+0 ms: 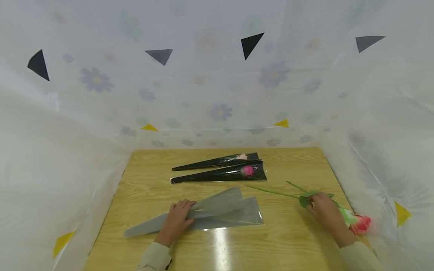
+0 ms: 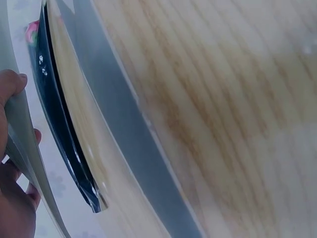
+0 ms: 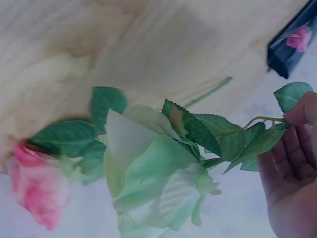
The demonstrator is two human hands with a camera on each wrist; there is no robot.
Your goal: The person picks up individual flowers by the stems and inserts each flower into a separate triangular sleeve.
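Note:
My left hand (image 1: 177, 221) grips a translucent grey flower sleeve (image 1: 218, 201). In the left wrist view its fingers and thumb curl around the sleeve (image 2: 24, 131). A second grey sleeve (image 1: 237, 219) lies beneath, flat on the table. At the right, my right hand (image 1: 326, 213) pinches the leafy stem of a pale green artificial rose (image 3: 153, 173) between thumb and fingers. Beyond that bloom, a pink rose (image 3: 37, 191) with dark green leaves rests by the table's right edge. Two bare stem ends point left in the head view.
Two black sleeves lie at the back of the wooden table (image 1: 271, 244), one with a bright pink rose (image 1: 248, 171), the other with a pale rose (image 1: 242, 156). White flower-patterned sheets (image 1: 220, 82) enclose the table at the back and sides.

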